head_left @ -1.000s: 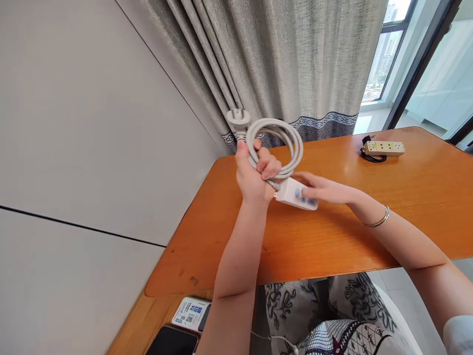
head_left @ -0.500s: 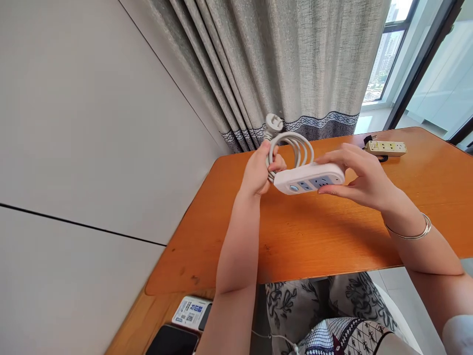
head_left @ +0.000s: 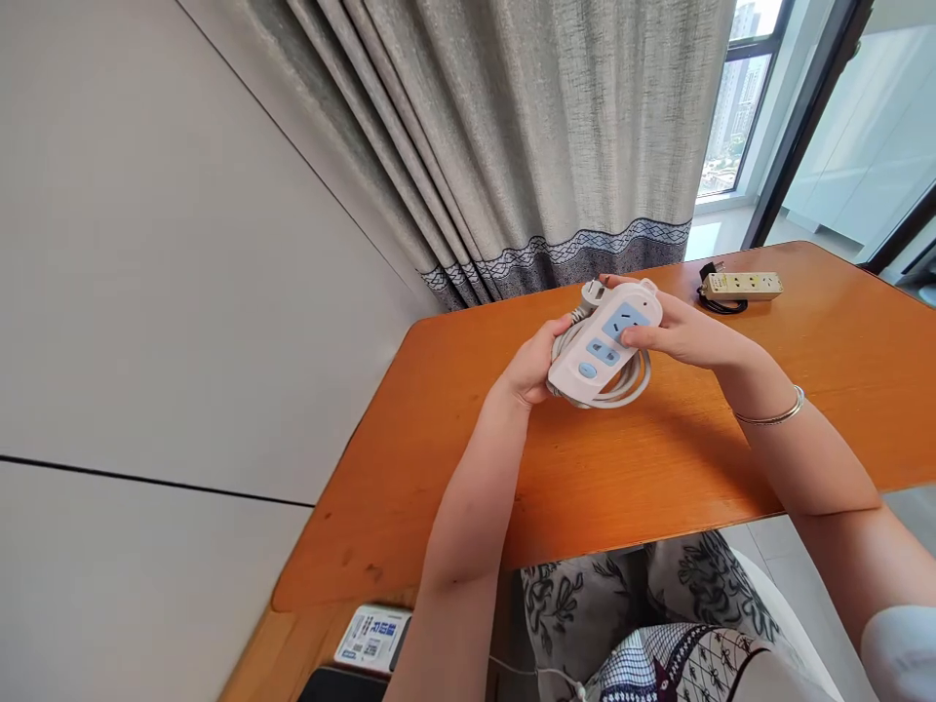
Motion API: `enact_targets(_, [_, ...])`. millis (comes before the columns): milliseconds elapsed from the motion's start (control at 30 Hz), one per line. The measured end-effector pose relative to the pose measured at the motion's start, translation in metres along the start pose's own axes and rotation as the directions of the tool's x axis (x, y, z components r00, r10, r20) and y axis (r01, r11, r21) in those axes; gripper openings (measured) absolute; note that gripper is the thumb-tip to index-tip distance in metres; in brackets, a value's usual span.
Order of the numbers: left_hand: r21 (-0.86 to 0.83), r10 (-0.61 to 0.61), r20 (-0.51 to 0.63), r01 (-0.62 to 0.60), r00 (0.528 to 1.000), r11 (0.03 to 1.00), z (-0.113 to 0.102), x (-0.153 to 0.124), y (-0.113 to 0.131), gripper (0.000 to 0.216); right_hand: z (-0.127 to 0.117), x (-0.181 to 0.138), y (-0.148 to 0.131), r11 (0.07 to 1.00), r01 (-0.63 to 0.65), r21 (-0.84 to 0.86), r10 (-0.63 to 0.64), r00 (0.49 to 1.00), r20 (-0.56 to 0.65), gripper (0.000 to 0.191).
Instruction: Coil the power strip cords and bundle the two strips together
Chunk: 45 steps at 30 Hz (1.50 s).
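Note:
A white power strip point(head_left: 594, 369) with pale blue socket panels is held above the table, tilted with its socket face toward me. Its grey-white cord point(head_left: 627, 390) lies coiled behind it, and the plug point(head_left: 593, 292) sticks out at the upper left. My left hand point(head_left: 537, 361) is closed around the coiled cord at the strip's lower left end. My right hand point(head_left: 673, 327) grips the strip's upper right end, thumb on the socket face and some fingers hidden behind.
On the orange-brown wooden table point(head_left: 439, 468) lies a second, cream power strip point(head_left: 744, 286) with a black cord at the back right. A white labelled box point(head_left: 371, 637) and a dark phone-like slab point(head_left: 342, 685) sit lower left. Curtains point(head_left: 570, 127) hang behind the table.
The power strip has turned from nearly level to slanting, its face now toward me. The coiled cord and plug have moved behind it, and both hands have come closer together.

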<state>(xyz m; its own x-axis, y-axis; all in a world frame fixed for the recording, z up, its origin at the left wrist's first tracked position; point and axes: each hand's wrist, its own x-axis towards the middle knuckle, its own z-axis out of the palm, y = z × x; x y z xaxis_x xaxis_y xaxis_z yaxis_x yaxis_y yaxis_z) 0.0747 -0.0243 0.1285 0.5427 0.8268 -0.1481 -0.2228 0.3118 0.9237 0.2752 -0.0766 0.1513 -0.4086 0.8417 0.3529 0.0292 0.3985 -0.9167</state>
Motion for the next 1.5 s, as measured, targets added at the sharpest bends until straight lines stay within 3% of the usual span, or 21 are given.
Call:
enact_targets(133, [0.126,-0.002,-0.102,0.015,0.995,0.992,0.004,-0.002,0.002,0.03,-0.003,0.006,0.009,0.987,-0.137,0.084,0.131,0.989,0.07,0.046])
enact_targets(267, [0.43,0.223,-0.126,-0.149,0.967,0.89,-0.002,-0.001,0.0,0.034,0.001,0.011,0.021,0.956,-0.181,0.233,0.182,0.983,0.02,0.039])
enact_targets(333, [0.492,0.309,-0.11,-0.218,0.945,0.843,-0.008,0.002,-0.001,0.037,0.007,0.013,0.025,0.941,-0.172,0.29,0.193,0.98,-0.045,0.036])
enact_targets(467, [0.235,0.194,-0.093,-0.168,0.977,0.957,-0.017,0.008,0.002,0.05,0.021,0.017,0.031,0.927,-0.146,0.347,0.22,0.958,-0.186,0.039])
enact_targets(600, [0.027,0.203,-0.098,-0.201,0.974,0.979,-0.016,0.009,0.01,0.061,0.027,0.024,0.036,0.902,0.035,0.431,0.174,0.884,-0.434,0.044])
enact_targets(767, [-0.015,0.377,-0.092,-0.38,0.921,0.925,0.007,0.01,-0.008,0.027,0.028,0.027,0.045,0.891,0.24,0.385,0.076,0.758,-0.648,0.052])
enact_targets(900, [-0.093,0.525,-0.135,-0.539,0.84,0.837,0.027,0.009,-0.024,0.023,0.041,0.024,0.05,0.863,0.288,0.416,0.08,0.735,-0.673,0.048])
enact_targets(1000, [-0.15,0.508,-0.205,-0.539,0.837,0.829,0.033,0.003,-0.022,0.008,0.054,0.022,0.05,0.851,0.269,0.452,0.106,0.754,-0.648,0.047])
enact_targets(1200, [-0.2,0.45,-0.359,-0.539,0.818,0.819,0.031,-0.002,-0.011,0.024,0.068,0.019,0.047,0.841,0.224,0.492,0.153,0.774,-0.614,0.043])
enact_targets(1367, [-0.085,0.5,-0.401,-0.575,0.767,0.814,0.023,0.003,-0.014,0.023,0.074,0.018,0.048,0.857,0.188,0.479,0.144,0.806,-0.573,0.046])
enact_targets(1500, [0.017,0.549,-0.396,-0.592,0.736,0.806,0.018,0.01,-0.021,0.018,0.072,0.018,0.048,0.859,0.192,0.475,0.141,0.802,-0.58,0.047])
